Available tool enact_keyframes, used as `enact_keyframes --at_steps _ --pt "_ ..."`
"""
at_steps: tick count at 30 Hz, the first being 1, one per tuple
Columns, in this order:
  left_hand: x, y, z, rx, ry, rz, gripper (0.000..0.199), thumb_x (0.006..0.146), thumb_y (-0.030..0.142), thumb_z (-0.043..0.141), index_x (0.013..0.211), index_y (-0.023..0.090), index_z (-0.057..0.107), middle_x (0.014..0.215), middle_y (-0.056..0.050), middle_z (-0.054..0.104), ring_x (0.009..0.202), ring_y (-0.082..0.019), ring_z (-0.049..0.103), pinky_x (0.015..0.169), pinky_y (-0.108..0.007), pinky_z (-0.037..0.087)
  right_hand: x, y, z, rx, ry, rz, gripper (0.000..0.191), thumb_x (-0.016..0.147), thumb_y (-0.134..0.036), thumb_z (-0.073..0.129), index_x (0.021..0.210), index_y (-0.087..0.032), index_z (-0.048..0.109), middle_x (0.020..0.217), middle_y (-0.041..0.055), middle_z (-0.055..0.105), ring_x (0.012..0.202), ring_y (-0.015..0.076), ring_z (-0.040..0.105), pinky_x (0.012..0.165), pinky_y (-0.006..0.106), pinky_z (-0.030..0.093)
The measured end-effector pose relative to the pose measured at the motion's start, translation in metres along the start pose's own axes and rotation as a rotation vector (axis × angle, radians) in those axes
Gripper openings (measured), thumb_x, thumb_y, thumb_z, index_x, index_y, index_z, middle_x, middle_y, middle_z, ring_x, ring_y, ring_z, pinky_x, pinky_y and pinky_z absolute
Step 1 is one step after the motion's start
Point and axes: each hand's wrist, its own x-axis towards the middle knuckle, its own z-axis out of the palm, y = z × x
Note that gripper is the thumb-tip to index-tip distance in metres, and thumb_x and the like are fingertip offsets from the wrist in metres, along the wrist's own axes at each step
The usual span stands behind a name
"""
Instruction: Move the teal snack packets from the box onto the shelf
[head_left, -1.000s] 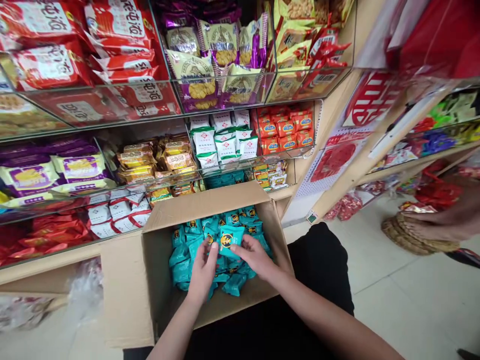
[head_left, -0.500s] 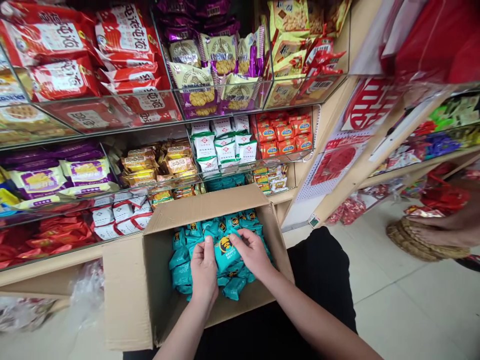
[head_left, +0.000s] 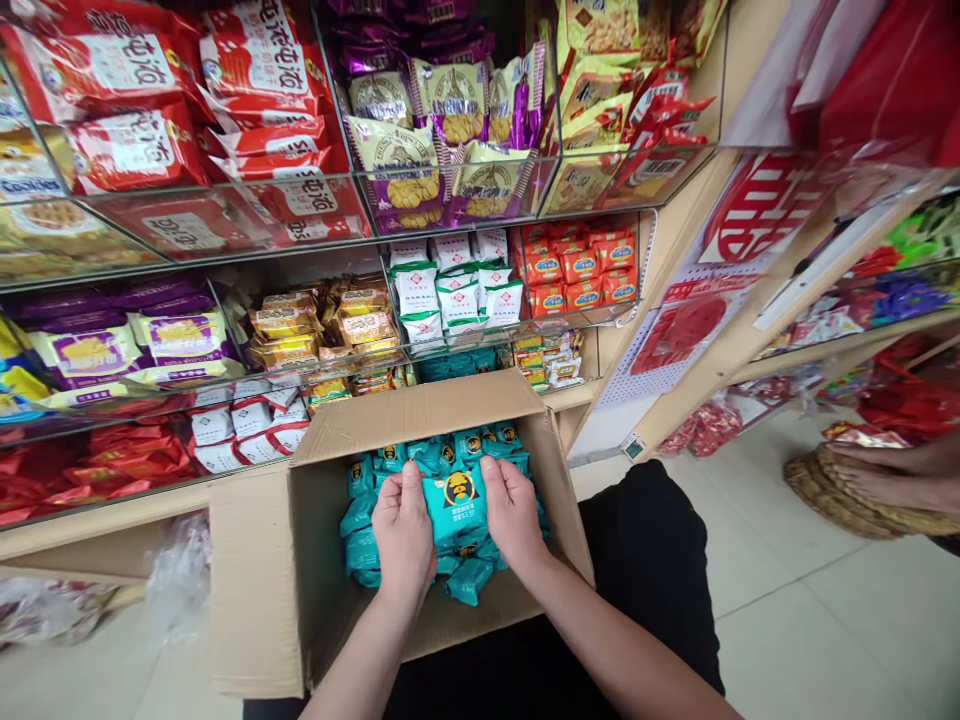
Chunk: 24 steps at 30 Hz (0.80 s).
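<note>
A teal packet (head_left: 457,503) is being held level by its two ends, pinched between thumb and fingers of the left hand (head_left: 406,520) and the right hand (head_left: 513,508). Beneath the grip, more teal packets (head_left: 469,580) are being held in an open cardboard box (head_left: 255,590).

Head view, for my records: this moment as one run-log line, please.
left hand: pinching teal packet | right hand: pinching its other side | cardboard box: open below, teal packs inside
</note>
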Motion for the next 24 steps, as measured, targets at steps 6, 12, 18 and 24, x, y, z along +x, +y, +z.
enact_keyframes --at_steps 6,12,18,24 --pt "-0.011 0.002 0.005 -0.13 -0.017 -0.204 0.033 0.064 0.047 0.062 0.07 0.019 0.048 0.05 0.008 0.047 0.043 -0.007 0.046 0.048 -0.021 0.039 0.001 0.006 0.002 0.187 -0.052 0.098 0.042 0.082 -0.05 0.041 0.058 -0.018 0.027 0.056 -0.0044 0.024 0.052 0.008 0.025 0.046 0.02 0.024" --pt "-0.004 0.012 0.012 -0.121 0.03 -0.092 0.034 0.068 0.049 0.057 0.068 0.019 0.042 0.05 0.009 0.04 0.042 -0.005 0.04 0.044 -0.018 0.035 -0.004 -0.012 0.0 0.555 -0.183 0.278 0.044 0.072 -0.061 0.048 0.088 -0.02 0.05 0.067 0.0007 0.05 0.053 0.0113 0.043 0.044 0.022 0.033" --pt "-0.003 0.01 0.016 0.099 -0.075 0.091 0.033 0.073 0.053 0.049 0.067 0.021 0.042 0.051 0.007 0.037 0.044 -0.007 0.036 0.045 -0.02 0.034 -0.016 -0.025 0.005 0.742 -0.213 0.354 0.034 0.065 -0.042 0.065 0.092 -0.022 0.057 0.09 0.0054 0.062 0.082 0.0217 0.058 0.066 0.032 0.046" --pt "0.05 0.041 0.01 0.924 -0.628 0.822 0.035 0.073 0.039 0.054 0.103 0.022 0.057 0.11 -0.009 0.055 0.107 -0.024 0.047 0.093 -0.036 0.034 0.037 -0.021 -0.043 0.211 -0.066 0.067 0.032 0.069 -0.037 0.063 0.092 -0.02 0.052 0.079 0.0045 0.062 0.066 0.0195 0.058 0.057 0.03 0.045"
